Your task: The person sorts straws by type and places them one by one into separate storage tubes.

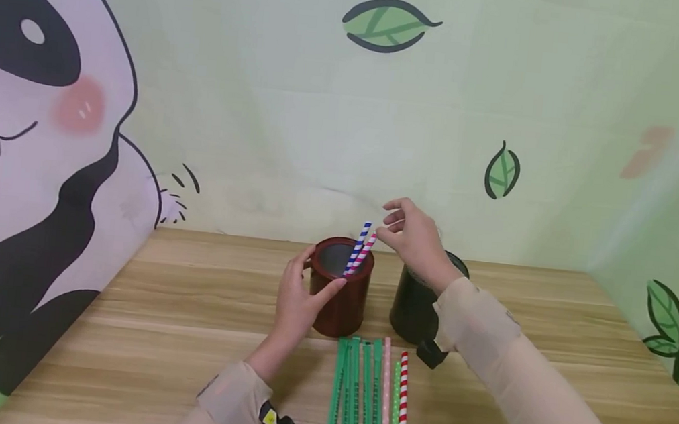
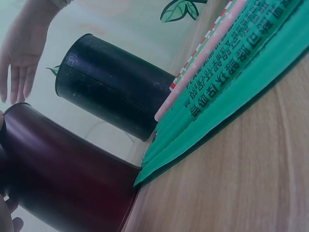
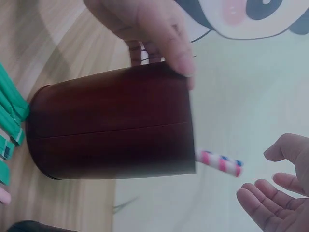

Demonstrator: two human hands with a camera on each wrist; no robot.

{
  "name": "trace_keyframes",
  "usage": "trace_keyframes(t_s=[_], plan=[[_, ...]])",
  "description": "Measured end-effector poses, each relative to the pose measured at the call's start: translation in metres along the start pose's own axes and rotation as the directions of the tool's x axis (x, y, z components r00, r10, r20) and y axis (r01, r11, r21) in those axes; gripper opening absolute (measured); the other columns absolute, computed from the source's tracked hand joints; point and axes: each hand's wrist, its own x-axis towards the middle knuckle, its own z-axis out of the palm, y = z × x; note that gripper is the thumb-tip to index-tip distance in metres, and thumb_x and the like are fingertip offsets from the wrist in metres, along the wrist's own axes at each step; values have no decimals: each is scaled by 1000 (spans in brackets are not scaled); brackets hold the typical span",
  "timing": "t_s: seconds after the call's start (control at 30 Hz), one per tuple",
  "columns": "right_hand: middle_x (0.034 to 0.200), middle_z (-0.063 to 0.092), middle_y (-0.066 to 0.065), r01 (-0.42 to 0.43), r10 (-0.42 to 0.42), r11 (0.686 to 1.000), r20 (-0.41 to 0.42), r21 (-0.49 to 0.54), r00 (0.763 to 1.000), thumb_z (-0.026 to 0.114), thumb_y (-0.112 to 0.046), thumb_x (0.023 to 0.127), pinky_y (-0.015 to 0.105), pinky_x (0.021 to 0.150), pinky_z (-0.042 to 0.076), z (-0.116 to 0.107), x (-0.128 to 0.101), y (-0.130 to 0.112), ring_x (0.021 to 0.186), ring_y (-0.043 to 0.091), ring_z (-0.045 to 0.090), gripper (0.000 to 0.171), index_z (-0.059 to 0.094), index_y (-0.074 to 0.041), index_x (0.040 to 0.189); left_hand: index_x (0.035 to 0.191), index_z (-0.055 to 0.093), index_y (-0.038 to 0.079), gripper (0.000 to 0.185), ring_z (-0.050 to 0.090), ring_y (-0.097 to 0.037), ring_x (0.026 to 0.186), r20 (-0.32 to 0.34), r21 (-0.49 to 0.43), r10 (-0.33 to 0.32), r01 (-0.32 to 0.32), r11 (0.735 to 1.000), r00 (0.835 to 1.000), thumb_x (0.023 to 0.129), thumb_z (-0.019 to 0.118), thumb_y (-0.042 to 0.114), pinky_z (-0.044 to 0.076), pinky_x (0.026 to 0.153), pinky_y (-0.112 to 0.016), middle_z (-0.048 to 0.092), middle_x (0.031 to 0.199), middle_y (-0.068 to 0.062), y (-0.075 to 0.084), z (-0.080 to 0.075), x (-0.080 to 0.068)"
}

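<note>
Loosely spread, the right grip [image 1: 416, 237] holds nothing, just beside the upper ends of the blue-striped straw [image 1: 357, 247] and pink-striped straw [image 1: 363, 253], which lean inside the brown cup [image 1: 340, 306]. Both straws look light and stiff yet crushable, best pinched gently near the top. The left grip [image 1: 298, 299] clasps the cup's rim and side; its smooth wall seems rigid. Beyond, the black cup [image 1: 413, 306] stands apart; green-wrapped straws [image 1: 356, 395] lie on the table [image 1: 183, 333] nearer the person.
</note>
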Motion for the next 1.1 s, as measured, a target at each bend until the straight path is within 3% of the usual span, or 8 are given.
trace_keyframes(t_s=[0.37, 0.83, 1.1], plan=[[115, 63, 15, 38, -39, 999, -33, -26, 999, 63, -17, 90, 43, 87, 55, -19, -23, -11, 103, 28, 64, 43, 49, -5, 129, 143, 43, 12, 80, 49, -30, 123, 11, 5, -12, 12, 1000, 1000, 77, 79, 38, 44, 101, -54, 52, 137, -11, -2, -1, 2], [109, 65, 16, 82, -82, 996, -18, -33, 996, 64, -13, 90, 44, 86, 55, -26, -60, -7, 96, 27, 65, 37, 52, -4, 124, 142, 44, 11, 78, 50, -29, 122, 7, 17, 3, -3, 1000, 1000, 77, 79, 37, 44, 101, -53, 53, 136, -11, -2, -2, 1], [99, 66, 11, 118, -118, 991, -3, -61, 993, 67, -11, 87, 31, 78, 53, -22, -77, 0, 88, 20, 64, 34, 55, -3, 118, 142, 43, 11, 79, 50, -29, 123, 8, 18, -2, 2, 1000, 1000, 77, 79, 38, 44, 101, -53, 53, 136, -11, -3, -2, 1]])
